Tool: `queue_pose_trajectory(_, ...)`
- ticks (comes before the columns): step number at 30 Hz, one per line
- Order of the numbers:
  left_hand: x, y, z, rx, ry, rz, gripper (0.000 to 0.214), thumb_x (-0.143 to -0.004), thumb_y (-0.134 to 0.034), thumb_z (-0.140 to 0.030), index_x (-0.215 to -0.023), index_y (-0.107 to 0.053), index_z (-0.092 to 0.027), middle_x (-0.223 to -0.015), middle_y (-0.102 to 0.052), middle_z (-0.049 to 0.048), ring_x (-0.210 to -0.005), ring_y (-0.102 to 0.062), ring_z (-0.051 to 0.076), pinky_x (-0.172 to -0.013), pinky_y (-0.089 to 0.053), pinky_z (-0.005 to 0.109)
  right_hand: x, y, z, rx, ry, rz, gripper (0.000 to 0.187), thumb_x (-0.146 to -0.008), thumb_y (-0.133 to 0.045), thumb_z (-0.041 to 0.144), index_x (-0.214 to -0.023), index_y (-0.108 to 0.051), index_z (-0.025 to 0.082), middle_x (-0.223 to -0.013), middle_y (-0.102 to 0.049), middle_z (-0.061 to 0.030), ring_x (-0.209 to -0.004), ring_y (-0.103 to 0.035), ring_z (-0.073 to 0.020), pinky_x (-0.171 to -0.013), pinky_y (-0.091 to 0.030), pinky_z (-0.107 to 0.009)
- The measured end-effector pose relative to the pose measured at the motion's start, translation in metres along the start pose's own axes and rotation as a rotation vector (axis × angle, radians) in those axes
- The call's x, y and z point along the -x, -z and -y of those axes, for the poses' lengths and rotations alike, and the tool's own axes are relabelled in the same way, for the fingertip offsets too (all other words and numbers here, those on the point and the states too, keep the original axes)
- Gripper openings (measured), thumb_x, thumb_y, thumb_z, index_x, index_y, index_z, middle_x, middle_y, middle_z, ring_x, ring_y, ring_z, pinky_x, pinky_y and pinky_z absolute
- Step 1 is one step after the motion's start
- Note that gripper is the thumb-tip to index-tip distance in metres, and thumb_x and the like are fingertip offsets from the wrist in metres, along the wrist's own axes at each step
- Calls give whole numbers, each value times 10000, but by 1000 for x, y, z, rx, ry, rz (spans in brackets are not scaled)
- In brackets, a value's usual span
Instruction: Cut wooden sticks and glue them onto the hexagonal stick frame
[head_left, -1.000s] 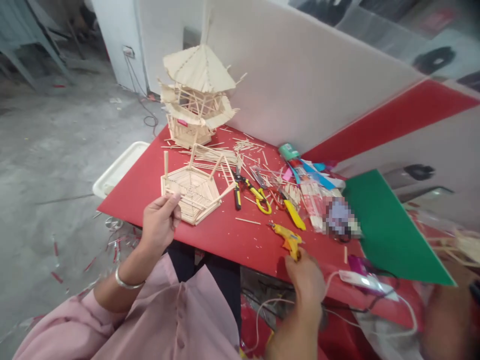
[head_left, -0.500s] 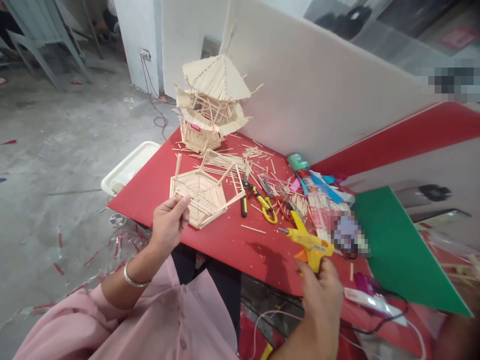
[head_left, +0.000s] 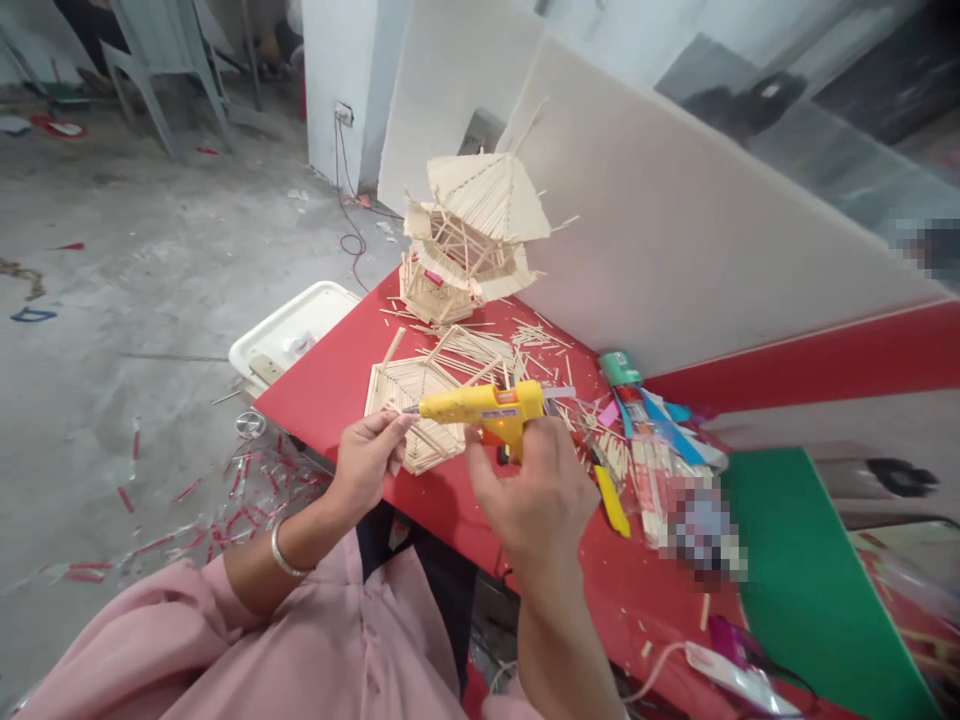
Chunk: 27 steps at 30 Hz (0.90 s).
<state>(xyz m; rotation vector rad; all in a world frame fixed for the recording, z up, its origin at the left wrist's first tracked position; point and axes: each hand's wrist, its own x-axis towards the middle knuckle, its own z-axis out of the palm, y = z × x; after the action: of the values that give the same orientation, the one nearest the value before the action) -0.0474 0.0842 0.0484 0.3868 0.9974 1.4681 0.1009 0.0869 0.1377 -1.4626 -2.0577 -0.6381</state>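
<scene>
A yellow hot glue gun (head_left: 480,403), with a glue stick poking from its back, is gripped in my right hand (head_left: 536,490). Its nozzle points left and meets the fingertips of my left hand (head_left: 373,455). Those fingers pinch thin wooden sticks (head_left: 431,436), whose held ends are partly hidden. Just beyond lies a hexagonal stick base (head_left: 397,380) with short uprights, partly covered by the glue gun. Farther back stands a tiered, pagoda-like stick model (head_left: 487,205) with a pale roof.
Loose sticks (head_left: 480,345) are scattered over the red table (head_left: 322,375). A yellow-handled tool (head_left: 613,503), a green-topped container (head_left: 619,368) and a green board (head_left: 810,560) are at the right. A white tray (head_left: 322,300) sits beyond the table's left edge.
My right hand has brought the glue gun left and up from the table's right side, so its nozzle is now at the sticks in my left hand. The view has shifted left.
</scene>
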Motion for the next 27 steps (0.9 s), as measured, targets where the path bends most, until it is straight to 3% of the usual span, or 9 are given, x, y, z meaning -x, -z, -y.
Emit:
queue_pose_trajectory(7,0,4,-1,-25,38,14,454,-615,-844,-537,-650,-645,-131,-418,-507,-47,-334,-377,28,-344,-241,160,-7,-13,7,140,145,-30,262,-863,-632,321,-1032,-591,127,-817,-640,-67,-690,-578,-184,-572,-355,-288)
queue_pose_trajectory(27,-1,4,-3,-17,71,27,493,-587,-842,-576,-632,-638,-131,-415,-503,-49,-324,-380,30,-341,-247,161,-6,-21,14,179,200,-100,197,-846,-614,227,-1022,-587,142,-822,-659,-54,-681,-591,-171,-602,-403,-292)
